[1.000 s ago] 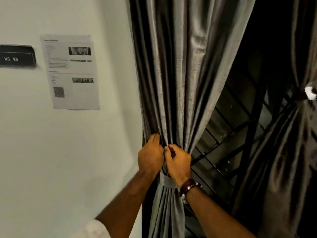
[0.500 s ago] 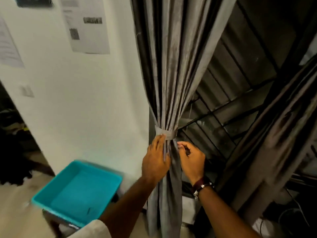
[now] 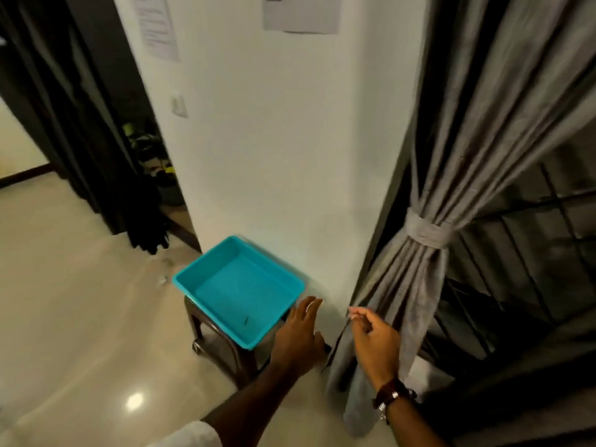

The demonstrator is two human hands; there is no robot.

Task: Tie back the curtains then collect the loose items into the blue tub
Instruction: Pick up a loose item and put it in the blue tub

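A grey curtain (image 3: 477,140) is seen at the right, gathered and cinched by a pale tie-back band (image 3: 427,232) wrapped around it; below the band the folds hang down to the floor (image 3: 64,317). To the right of the curtain, a dark window grille (image 3: 532,240) is visible.

The blue tub (image 3: 193,283) is set on a small dark stool (image 3: 222,345) against the white wall (image 3: 290,156), just left of the curtain's lower folds. One small dark item (image 3: 246,321) is seen lying inside the tub near its front wall; what it is cannot be told.

The left hand (image 3: 298,338) is held flat, fingers extended and spread, beside the tub's near right corner, with nothing gripped in it. The right hand (image 3: 375,341) is held loosely open, fingers curled partway, in front of the curtain's lower folds; nothing is held in it, and whether the cloth is touched cannot be told. A dark-strapped watch (image 3: 392,395) is worn on the right wrist.

Sheets of paper (image 3: 301,12) are fixed high on the wall. At the left, a dark curtain (image 3: 64,108) is hung beside a doorway, and a few small pale objects (image 3: 162,279), blurred, are scattered on the floor near it.
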